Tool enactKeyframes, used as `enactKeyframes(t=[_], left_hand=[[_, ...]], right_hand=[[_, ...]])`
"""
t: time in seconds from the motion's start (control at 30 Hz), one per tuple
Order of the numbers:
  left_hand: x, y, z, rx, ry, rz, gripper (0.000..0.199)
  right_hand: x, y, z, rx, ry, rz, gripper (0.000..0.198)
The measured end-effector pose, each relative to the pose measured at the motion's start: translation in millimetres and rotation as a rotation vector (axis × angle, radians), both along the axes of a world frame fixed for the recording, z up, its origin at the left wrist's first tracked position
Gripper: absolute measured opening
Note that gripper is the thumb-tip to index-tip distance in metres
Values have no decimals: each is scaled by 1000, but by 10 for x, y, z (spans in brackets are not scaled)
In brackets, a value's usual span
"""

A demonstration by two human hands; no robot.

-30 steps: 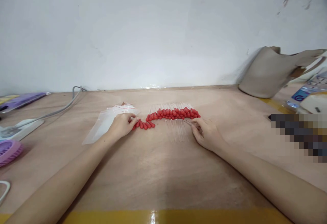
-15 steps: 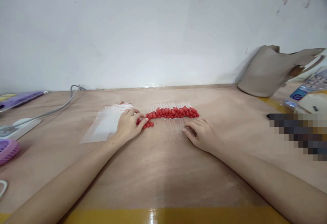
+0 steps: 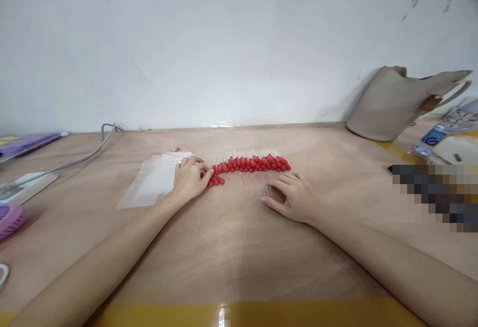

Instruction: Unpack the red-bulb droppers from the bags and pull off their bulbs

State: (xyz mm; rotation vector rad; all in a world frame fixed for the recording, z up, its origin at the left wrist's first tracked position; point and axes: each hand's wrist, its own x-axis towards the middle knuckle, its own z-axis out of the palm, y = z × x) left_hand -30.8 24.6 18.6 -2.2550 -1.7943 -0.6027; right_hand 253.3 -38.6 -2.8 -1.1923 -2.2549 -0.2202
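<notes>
A row of clear droppers with red rubber bulbs [image 3: 257, 163] lies across the middle of the table, their thin tubes pointing to the back and some toward me. At the row's left end, my left hand [image 3: 190, 177] is curled with red bulbs between its thumb and fingers; the fingertips are partly hidden. A few loose red bulbs [image 3: 215, 181] lie beside its thumb. My right hand [image 3: 295, 195] rests at the near-side clear tubes [image 3: 251, 182], its thumb spread from its fingers, and I see nothing gripped in it.
Left of the row lies a clear zip bag [image 3: 149, 180] with a white patch. A grey cable [image 3: 85, 158] and a purple fan-like object [image 3: 11, 220] are at far left. At the back right stands a beige bag [image 3: 392, 103], with a plastic package [image 3: 444, 133] beside it.
My right thumb has moved left and toward me, opening away from the fingers. My left hand has shifted only slightly at the bulbs.
</notes>
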Motion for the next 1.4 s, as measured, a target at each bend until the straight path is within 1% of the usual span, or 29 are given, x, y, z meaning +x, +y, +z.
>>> enactKeyframes(t=[0.13, 0.2, 0.27, 0.37, 0.47, 0.57, 0.63, 0.73, 0.87, 0.93, 1.0, 1.1, 1.17, 1.27, 1.4], left_hand=[[-42, 22, -20, 43, -117, 39, 22], [-78, 17, -7, 103, -162, 49, 19], [-110, -20, 24, 201, -182, 18, 17], [-121, -163, 68, 381, -132, -126, 14], [-70, -377, 59, 483, 7, -356, 7], [30, -563, 3, 570, 110, -578, 8], [103, -635, -28, 604, 123, -652, 8], [185, -664, -39, 621, 108, -686, 8], [210, -633, -39, 642, 77, -721, 11], [206, -615, -50, 596, 42, -726, 12], [213, -601, -65, 497, -2, -718, 18], [261, -591, -85, 330, -16, -745, 35], [307, -592, -102, 268, -8, -787, 32], [357, -599, -134, 264, -25, -815, 18], [372, -610, -159, 314, -43, -834, 13]], right_hand=[[6, -2, -4, 3, 14, -2, 35], [8, -1, -12, 12, 37, 5, 35], [10, 2, -21, 46, 85, 9, 37], [16, 12, -33, 136, 208, -9, 49], [28, 19, -32, 205, 278, 21, 58], [22, 14, -21, 202, 217, 140, 57], [-3, 6, -17, 180, 147, 228, 52], [-62, 4, -28, 172, 79, 294, 42], [-129, 26, -63, 167, 57, 290, 26], [-154, 38, -76, 164, 60, 288, 18], [-179, 43, -81, 174, 69, 292, 14], [-223, 31, -72, 197, 82, 310, 13], [-248, 10, -57, 199, 79, 330, 14], [-272, -27, -32, 183, 72, 356, 16], [-307, -55, -20, 152, 59, 367, 23]])
